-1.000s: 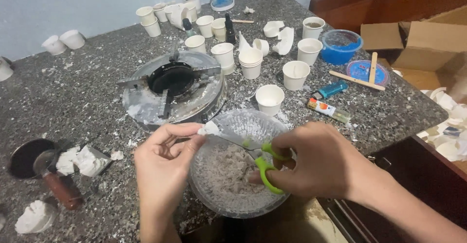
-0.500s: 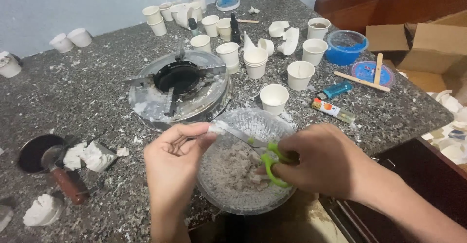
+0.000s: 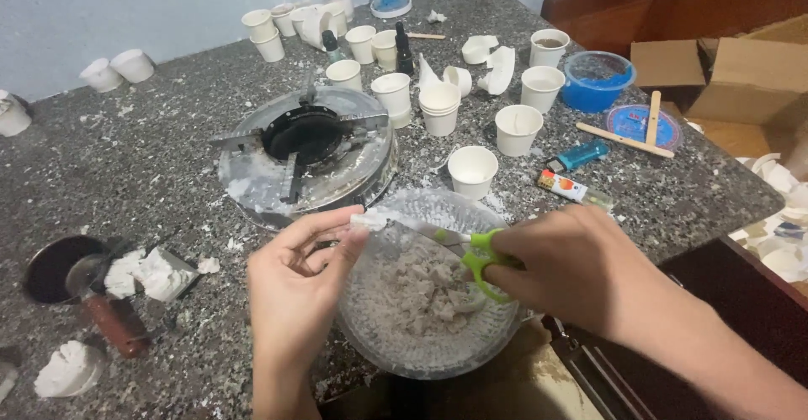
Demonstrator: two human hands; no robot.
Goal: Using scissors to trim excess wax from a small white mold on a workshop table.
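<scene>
1. Open cardboard box [image 3: 741,79], brown, flaps up, beyond the right edge of the tabletop [image 3: 151,159]; it stands below tabletop level, beside dark wooden furniture.
2. Small flat packet [image 3: 566,186], oblong, white with red and yellow print, lying on the tabletop just right of a white paper cup [image 3: 472,170] (writing too small to tell).
3. Round lid [image 3: 641,125], blue with a reddish printed label, flat near the right tabletop edge; two wooden sticks [image 3: 627,140] lie across it.
4. No signs or screens.
</scene>
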